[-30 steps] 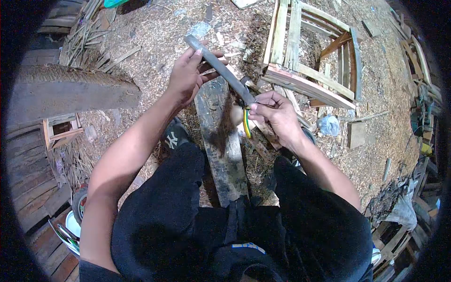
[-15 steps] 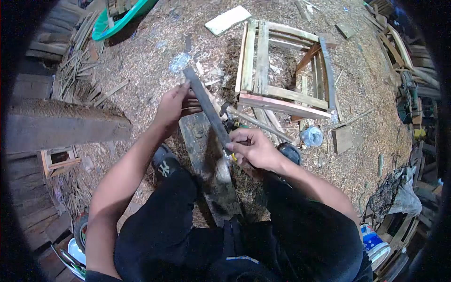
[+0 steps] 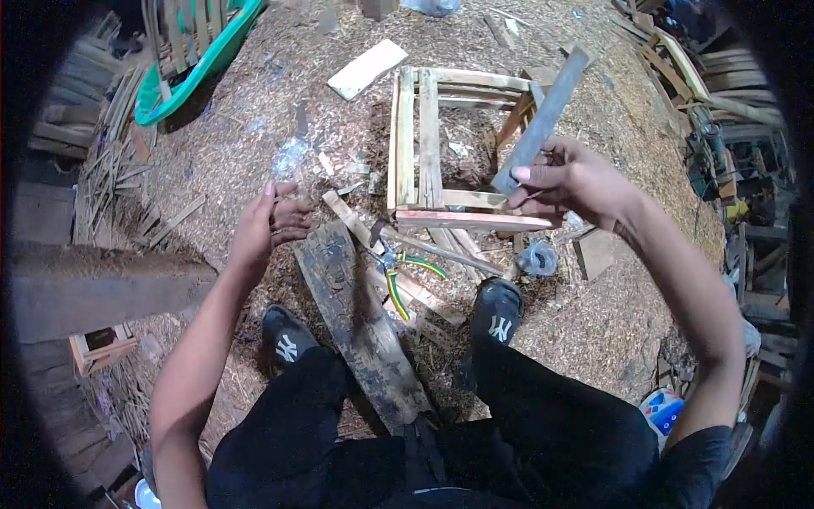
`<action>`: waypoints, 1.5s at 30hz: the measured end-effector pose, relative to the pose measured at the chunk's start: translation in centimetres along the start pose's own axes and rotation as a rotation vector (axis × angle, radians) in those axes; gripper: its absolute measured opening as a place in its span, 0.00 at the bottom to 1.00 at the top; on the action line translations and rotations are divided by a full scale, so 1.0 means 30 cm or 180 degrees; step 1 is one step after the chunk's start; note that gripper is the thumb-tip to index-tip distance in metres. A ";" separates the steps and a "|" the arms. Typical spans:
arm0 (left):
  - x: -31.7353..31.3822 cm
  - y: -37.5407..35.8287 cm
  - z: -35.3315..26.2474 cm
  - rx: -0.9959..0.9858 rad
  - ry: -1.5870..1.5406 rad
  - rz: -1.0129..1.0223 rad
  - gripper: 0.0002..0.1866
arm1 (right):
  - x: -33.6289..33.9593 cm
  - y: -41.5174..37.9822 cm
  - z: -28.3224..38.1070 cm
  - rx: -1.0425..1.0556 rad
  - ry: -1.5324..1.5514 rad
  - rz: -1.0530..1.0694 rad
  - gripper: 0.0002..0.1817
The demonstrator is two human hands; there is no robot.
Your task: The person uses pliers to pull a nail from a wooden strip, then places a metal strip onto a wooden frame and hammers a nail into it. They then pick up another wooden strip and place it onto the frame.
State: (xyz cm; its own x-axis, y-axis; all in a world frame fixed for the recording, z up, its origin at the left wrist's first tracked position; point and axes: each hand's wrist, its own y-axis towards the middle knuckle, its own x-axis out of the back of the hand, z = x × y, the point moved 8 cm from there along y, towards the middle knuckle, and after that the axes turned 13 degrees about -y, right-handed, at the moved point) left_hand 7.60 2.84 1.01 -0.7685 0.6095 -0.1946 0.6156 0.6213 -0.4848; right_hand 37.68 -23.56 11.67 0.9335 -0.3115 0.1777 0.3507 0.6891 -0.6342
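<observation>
My right hand [image 3: 577,182] grips the lower end of a flat grey slat [image 3: 547,110], thumb on top. The slat tilts up to the right, over the right side of a wooden frame [image 3: 430,140] and hides part of it. My left hand [image 3: 267,222] is empty, fingers apart, above the wood-chip floor and left of the thick plank [image 3: 365,331] between my legs. Beside the plank lie pliers [image 3: 398,284] with green and yellow handles, spread open. A hammer [image 3: 437,248] rests close by, its dark head partly behind the pliers.
A white board [image 3: 367,69] lies beyond the frame. At the far left is a green tub [image 3: 199,75] with wood slats in it. A thick beam [image 3: 110,280] juts in from the left. A clear plastic bag [image 3: 539,258] sits near my right shoe [image 3: 500,312].
My left hand has let go of the slat and moved left. My right hand has carried the slat up and right, over the frame. The pliers and hammer are now in clearer view.
</observation>
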 end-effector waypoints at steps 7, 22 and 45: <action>0.072 0.020 0.012 0.0091 0.0153 -0.0005 0.30 | -0.025 0.112 -0.039 -0.0091 -0.0382 0.0470 0.14; 0.221 -0.009 0.055 0.0186 0.0103 -0.0250 0.29 | 0.196 0.130 -0.126 -0.0179 -0.0406 -0.0017 0.18; 0.188 0.003 0.073 0.0302 0.0266 -0.0161 0.29 | 0.132 0.052 0.012 0.0040 -0.2041 -0.0342 0.40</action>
State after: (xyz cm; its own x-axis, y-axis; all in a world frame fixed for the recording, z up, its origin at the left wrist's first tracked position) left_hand 2.93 5.27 -2.01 -0.7785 0.6200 -0.0980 0.5541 0.6054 -0.5714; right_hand 41.97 -23.48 11.65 0.7514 0.0706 0.6561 0.4417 0.6848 -0.5796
